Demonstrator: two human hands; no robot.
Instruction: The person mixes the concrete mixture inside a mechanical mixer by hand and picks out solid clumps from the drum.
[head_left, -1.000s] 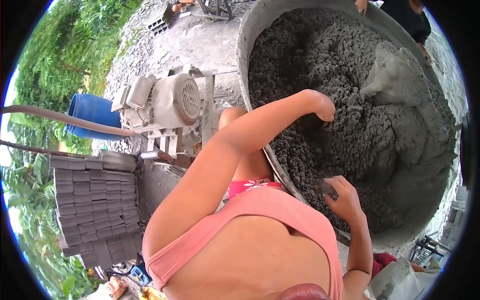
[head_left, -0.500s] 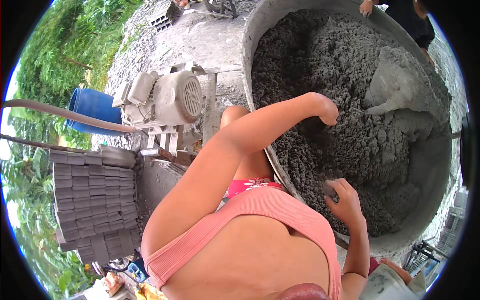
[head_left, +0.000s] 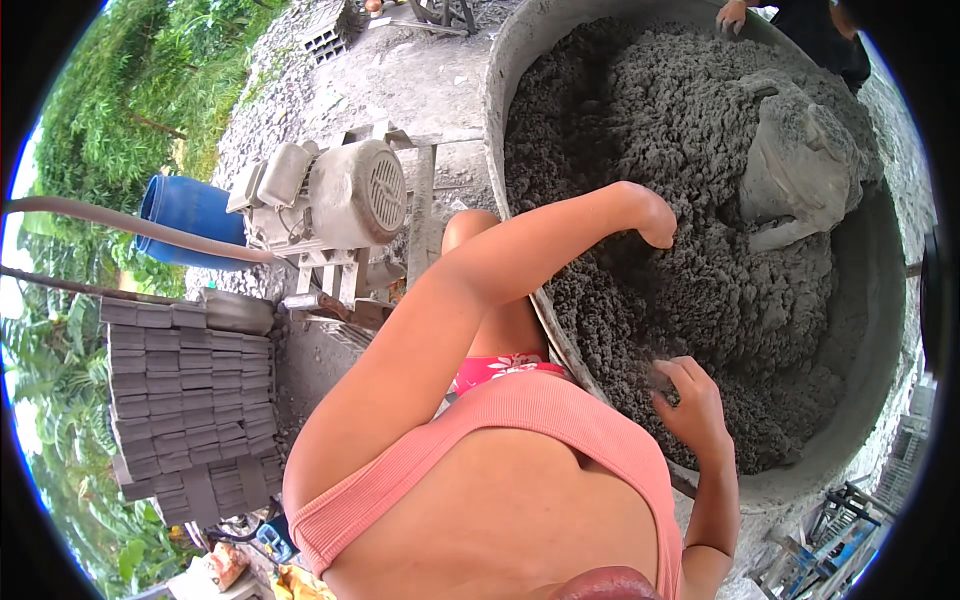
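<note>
A large round grey mixing pan [head_left: 500, 60] holds a heap of damp grey concrete mix [head_left: 690, 150]. My left hand [head_left: 650, 215] reaches across the rim with its fingers pushed down into the mix, so the fingertips are hidden. My right hand [head_left: 690, 405] lies lower in the pan on the mix, fingers curled around a small grey lump [head_left: 660, 378]. A grey mixer blade [head_left: 800, 175] caked in concrete stands at the far side of the pan.
An electric motor [head_left: 335, 195] sits left of the pan, with a blue barrel [head_left: 190, 215] behind it. Stacked grey paving blocks [head_left: 185, 400] stand at lower left. Another person's hand [head_left: 733, 14] rests on the pan's far rim. Metal frames [head_left: 840, 530] lie at lower right.
My left hand has shifted slightly in the mix. The right hand stays in place on its lump. The view has tipped a little.
</note>
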